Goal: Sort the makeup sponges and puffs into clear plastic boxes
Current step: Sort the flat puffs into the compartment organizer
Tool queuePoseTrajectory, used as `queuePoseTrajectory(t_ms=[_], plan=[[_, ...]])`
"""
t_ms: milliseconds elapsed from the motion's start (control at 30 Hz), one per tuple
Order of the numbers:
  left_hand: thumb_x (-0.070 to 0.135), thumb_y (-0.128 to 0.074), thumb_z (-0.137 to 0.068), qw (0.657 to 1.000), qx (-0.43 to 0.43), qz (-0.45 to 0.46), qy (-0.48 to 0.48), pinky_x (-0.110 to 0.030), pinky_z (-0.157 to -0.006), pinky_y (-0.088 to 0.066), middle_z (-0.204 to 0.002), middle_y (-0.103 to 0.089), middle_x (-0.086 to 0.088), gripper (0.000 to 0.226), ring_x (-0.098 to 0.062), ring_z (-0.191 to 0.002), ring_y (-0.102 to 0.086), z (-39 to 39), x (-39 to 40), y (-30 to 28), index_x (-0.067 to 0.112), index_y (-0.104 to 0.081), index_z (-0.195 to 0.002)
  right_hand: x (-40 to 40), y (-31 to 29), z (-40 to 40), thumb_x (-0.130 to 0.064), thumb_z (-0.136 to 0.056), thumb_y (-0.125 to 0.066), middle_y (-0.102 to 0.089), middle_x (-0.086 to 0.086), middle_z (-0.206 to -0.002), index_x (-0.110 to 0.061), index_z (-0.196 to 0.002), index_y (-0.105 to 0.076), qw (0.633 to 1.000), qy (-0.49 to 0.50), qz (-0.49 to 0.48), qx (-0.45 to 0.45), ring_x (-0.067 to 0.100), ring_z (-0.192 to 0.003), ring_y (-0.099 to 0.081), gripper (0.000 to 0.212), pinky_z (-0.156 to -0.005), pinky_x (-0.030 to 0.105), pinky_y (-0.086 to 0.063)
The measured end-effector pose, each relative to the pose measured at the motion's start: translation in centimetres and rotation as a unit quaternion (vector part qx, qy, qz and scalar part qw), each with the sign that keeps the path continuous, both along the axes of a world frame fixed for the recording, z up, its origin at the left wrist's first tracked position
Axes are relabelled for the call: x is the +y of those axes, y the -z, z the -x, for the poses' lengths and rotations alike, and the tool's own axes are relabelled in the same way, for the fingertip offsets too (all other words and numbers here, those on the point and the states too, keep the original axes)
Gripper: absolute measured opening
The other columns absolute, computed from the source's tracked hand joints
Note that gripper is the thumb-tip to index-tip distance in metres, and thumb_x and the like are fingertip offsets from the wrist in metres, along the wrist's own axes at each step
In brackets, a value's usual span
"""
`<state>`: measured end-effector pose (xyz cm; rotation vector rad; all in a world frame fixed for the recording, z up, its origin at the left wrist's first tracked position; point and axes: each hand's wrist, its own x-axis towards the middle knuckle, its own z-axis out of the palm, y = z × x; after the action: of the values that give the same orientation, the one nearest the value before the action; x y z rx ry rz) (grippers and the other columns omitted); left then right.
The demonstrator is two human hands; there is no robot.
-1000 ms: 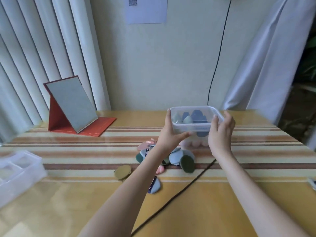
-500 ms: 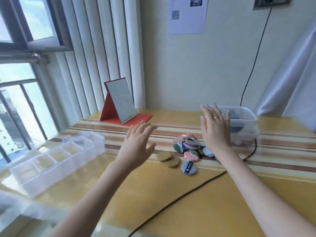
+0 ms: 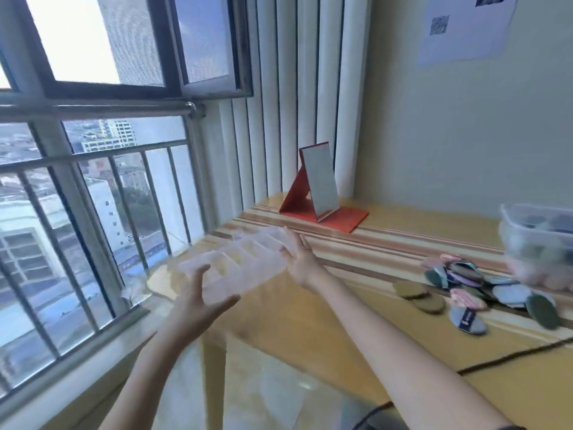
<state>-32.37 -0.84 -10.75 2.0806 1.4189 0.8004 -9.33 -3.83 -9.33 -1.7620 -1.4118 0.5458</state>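
Note:
A long clear divided box (image 3: 235,262) lies at the table's left end by the window. My left hand (image 3: 200,294) clasps its near end, thumb on one side and fingers spread over the other. My right hand (image 3: 299,259) touches its far end with straight fingers. A heap of flat makeup puffs (image 3: 471,287) in grey, pink, green and tan lies at the right. Behind the heap, at the right edge of the view, stand clear tubs (image 3: 527,225) with sponges inside.
A red folding mirror (image 3: 319,187) stands at the back near the vertical blinds. A dark cable (image 3: 502,356) runs across the table at the lower right. The window with railing bars (image 3: 93,243) borders the table's left side.
Both hands left the tubs and swung left to the divided box, and the view turned left with them. The left hand now clasps the box's near end; the right touches its far end.

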Motion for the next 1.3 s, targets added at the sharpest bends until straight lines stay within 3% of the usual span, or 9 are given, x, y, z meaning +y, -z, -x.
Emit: queuePoseTrajectory(t_ms=[200,367,500,700,833,900,1000,1133,1300], plan=[[0.026,-0.081,-0.071,0.993,-0.098,-0.07,0.0,-0.014,-0.062,-0.032,-0.09,-0.055,-0.005,0.038,-0.016,-0.08,-0.049,-2.1,0.7,1.0,0.026,-0.043,-0.071,1.0,0.4,-1.0,-0.027,-0.1,-0.047,-0.04,0.016,-0.141,-0.014,-0.133,-0.052,0.988,0.129,-0.082,-0.002,0.027,-0.134,-0.034,0.036,-0.107,0.028,-0.026],[0.031,-0.079,-0.073,0.989,-0.137,-0.037,0.036,-0.022,-0.054,-0.032,-0.064,-0.054,0.005,0.04,-0.01,-0.061,-0.044,-6.2,0.5,1.0,0.013,-0.043,-0.068,-1.0,1.7,-4.4,-0.057,-0.089,-0.024,-0.055,0.014,-0.131,-0.025,-0.099,-0.07,0.967,0.196,-0.018,-0.159,0.033,-0.13,-0.033,0.057,-0.095,0.031,-0.016],[0.034,-0.08,-0.071,0.984,-0.157,-0.034,0.076,-0.027,-0.053,-0.03,-0.059,-0.049,0.007,0.043,-0.011,-0.057,-0.041,-9.8,-0.4,1.6,0.015,-0.042,-0.065,-4.3,2.3,-7.8,-0.047,-0.094,-0.037,-0.052,0.014,-0.135,-0.02,-0.1,-0.075,0.958,0.234,-0.037,-0.161,0.034,-0.128,-0.031,0.047,-0.102,0.031,-0.017],[0.03,-0.075,-0.077,0.979,-0.187,-0.053,0.062,-0.016,-0.058,-0.031,-0.072,-0.049,0.005,0.037,-0.015,-0.069,-0.045,-14.0,-3.1,2.2,0.024,-0.039,-0.069,-6.8,1.8,-10.8,-0.031,-0.101,-0.037,-0.053,0.013,-0.134,-0.006,-0.112,-0.062,0.957,0.224,-0.104,-0.151,0.031,-0.135,-0.035,0.037,-0.115,0.037,-0.019],[0.027,-0.069,-0.082,0.987,-0.134,-0.088,0.031,-0.029,-0.104,-0.029,-0.138,-0.041,-0.012,0.039,-0.032,-0.137,-0.027,-15.3,-4.2,2.5,0.018,-0.046,-0.112,-9.9,1.3,-13.2,-0.015,-0.101,-0.034,-0.059,0.014,-0.116,-0.011,-0.13,-0.043,0.944,0.267,-0.076,-0.179,0.031,-0.093,-0.057,0.03,-0.063,0.032,-0.037],[0.029,-0.059,-0.081,0.977,-0.128,-0.172,-0.006,-0.04,-0.116,-0.011,-0.154,-0.014,-0.02,0.054,-0.033,-0.146,-0.003,-16.2,-5.4,2.0,0.009,-0.04,-0.128,-11.3,1.7,-14.1,-0.012,-0.098,-0.037,-0.063,0.012,-0.1,-0.013,-0.125,-0.045,0.922,0.309,-0.027,-0.232,0.031,-0.081,-0.058,0.028,-0.054,0.03,-0.033],[0.024,-0.05,-0.08,0.928,-0.116,-0.343,0.088,-0.034,-0.117,-0.017,-0.149,-0.03,-0.019,0.049,-0.032,-0.142,-0.022,-18.8,-7.6,1.4,0.007,-0.045,-0.126,-12.3,3.1,-14.2,-0.021,-0.098,-0.036,-0.061,0.009,-0.099,-0.013,-0.103,-0.049,0.916,0.279,0.066,-0.28,0.029,-0.091,-0.056,0.015,-0.06,0.031,-0.036],[0.022,-0.051,-0.091,0.936,-0.009,-0.2,0.29,-0.027,-0.087,-0.043,-0.135,-0.048,-0.002,0.038,-0.02,-0.118,-0.051,-24.2,-10.8,1.2,0.014,-0.045,-0.128,-12.4,3.4,-14.6,-0.026,-0.097,-0.035,-0.059,0.01,-0.121,-0.013,-0.107,-0.052,0.908,0.279,0.075,-0.303,0.03,-0.12,-0.044,0.024,-0.094,0.039,-0.039],[0.029,-0.046,-0.097,0.951,-0.169,0.029,0.259,-0.033,-0.092,-0.047,-0.115,-0.062,-0.006,0.025,-0.014,-0.108,-0.059,-29.5,-10.2,1.6,0.013,-0.05,-0.116,-12.5,2.6,-14.9,-0.02,-0.099,-0.038,-0.067,0.014,-0.099,-0.014,-0.1,-0.05,0.918,0.316,0.038,-0.235,0.032,-0.093,-0.062,0.014,-0.069,0.036,-0.043]])
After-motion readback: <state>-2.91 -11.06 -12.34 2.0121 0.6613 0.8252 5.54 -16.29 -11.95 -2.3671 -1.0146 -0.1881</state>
